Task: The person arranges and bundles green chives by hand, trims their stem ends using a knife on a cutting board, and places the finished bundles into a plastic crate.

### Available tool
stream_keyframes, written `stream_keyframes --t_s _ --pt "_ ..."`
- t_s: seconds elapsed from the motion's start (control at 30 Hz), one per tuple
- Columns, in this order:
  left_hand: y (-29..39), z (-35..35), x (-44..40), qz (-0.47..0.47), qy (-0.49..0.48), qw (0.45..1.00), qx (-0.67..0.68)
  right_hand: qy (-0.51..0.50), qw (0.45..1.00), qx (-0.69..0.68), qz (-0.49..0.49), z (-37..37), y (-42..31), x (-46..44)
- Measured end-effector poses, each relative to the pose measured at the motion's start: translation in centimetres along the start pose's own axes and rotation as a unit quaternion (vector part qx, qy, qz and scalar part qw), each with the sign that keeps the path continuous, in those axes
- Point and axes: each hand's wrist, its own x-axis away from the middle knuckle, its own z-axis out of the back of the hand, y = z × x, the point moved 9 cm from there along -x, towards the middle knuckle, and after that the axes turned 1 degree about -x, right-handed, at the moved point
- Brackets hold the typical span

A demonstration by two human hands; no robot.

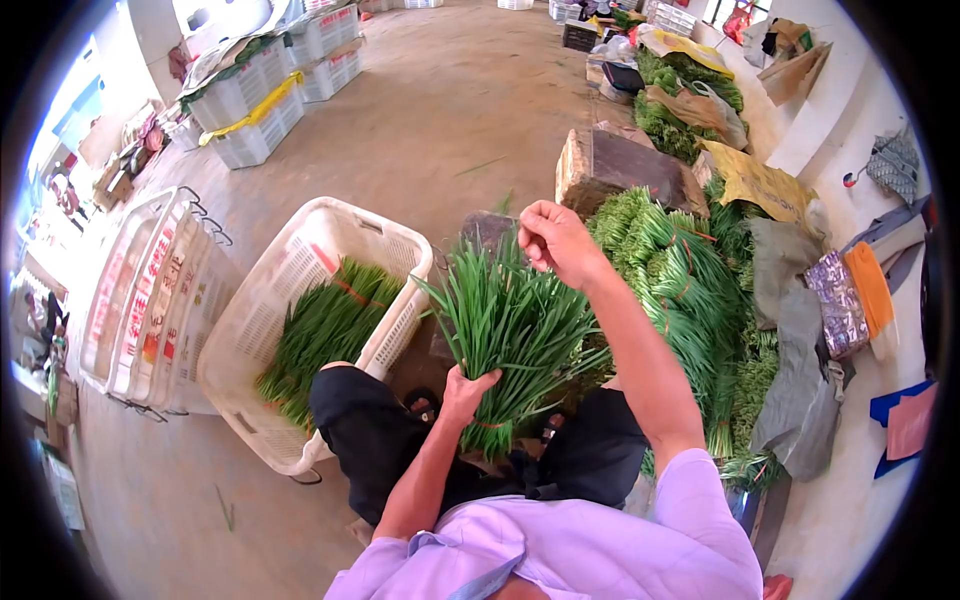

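My left hand (465,396) is closed around the side of a bunch of long, flat-leaved green chives (520,320), held between my knees. A reddish band (488,424) circles the bunch low down, near the stem ends. The leaf tips fan upward and outward. My right hand (562,243) is raised over the upper right of the leaves, with its fingers curled in. Whatever may be pinched in it is hidden or too small to tell. To the left, a white plastic crate (228,385) holds more green bundles (330,330) tied with a reddish band.
A large pile of banded green stalks (690,300) lies at my right, with grey sacking (800,390) beside it. A brown box (630,170) stands ahead. Nested white crates (150,310) stand far left; stacked crates (250,105) are farther back on the floor (430,110).
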Motion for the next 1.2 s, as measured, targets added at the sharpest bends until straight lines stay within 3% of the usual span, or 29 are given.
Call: stream_keyframes --t_s 0.07,0.23,0.37,0.4,0.47,0.53,0.63,0.67,0.73,0.77,0.87,0.9,1.0,1.07,1.13,1.2 --pt "0.1 -0.1 -0.2 -0.002 -0.001 1.000 0.002 -0.059 0.990 0.101 -0.073 -1.8 0.8 0.8" --pt "-0.5 -0.4 -0.3 -0.009 -0.012 0.999 0.029 -0.124 0.981 0.084 -0.121 -6.1 1.5 1.4" --pt "-0.5 -0.3 -0.3 -0.014 -0.013 0.999 0.026 -0.092 0.983 0.003 -0.158 -6.9 3.7 -0.2" --pt "-0.6 -0.1 -0.4 -0.017 -0.009 0.999 0.037 -0.092 0.983 0.005 -0.156 -6.6 3.5 -0.3" --pt "-0.6 0.3 -0.6 -0.032 -0.002 0.999 0.032 -0.027 0.982 -0.185 -0.035 -4.5 0.3 -1.2" --pt "-0.4 0.7 -0.3 -0.042 0.007 0.999 0.022 -0.044 0.981 -0.188 -0.013 -4.5 -0.8 -1.1" --pt "-0.9 0.8 -0.4 -0.024 0.014 0.999 0.023 -0.016 0.993 0.115 0.023 -4.1 -1.3 -0.7" --pt "-0.9 0.8 -0.4 -0.023 0.011 0.999 0.021 -0.013 0.993 0.117 0.023 -4.2 -1.4 -0.7" --pt "-0.9 0.5 -0.5 -0.021 0.006 1.000 0.018 0.011 0.932 0.343 0.114 -5.1 -3.0 -0.7" --pt "-0.9 0.3 -0.5 -0.022 0.005 0.999 0.023 0.012 0.932 0.344 0.115 -5.6 -2.9 -0.8" --pt "-0.1 -0.3 0.0 -0.027 0.009 0.999 0.026 -0.003 0.785 0.570 0.243 -9.0 -3.8 -0.5" --pt "0.1 -0.3 0.0 -0.029 0.013 0.999 0.023 -0.042 0.777 0.586 0.226 -9.2 -2.3 -1.5" --pt "-0.1 0.4 0.1 -0.003 0.025 1.000 -0.001 -0.090 0.799 0.548 0.232 -8.6 -0.4 -4.5" --pt "-0.3 0.6 0.1 0.007 0.022 0.997 0.074 0.024 0.872 0.422 0.246 -6.1 -5.5 -4.9" --pt "-0.5 1.8 -0.1 0.012 0.054 0.994 0.096 0.087 0.976 0.140 0.139 -4.1 -9.6 -2.4" --pt "-0.6 3.4 -0.8 0.002 0.080 0.992 0.094 -0.030 0.990 0.067 0.118 -4.8 -10.2 1.4"
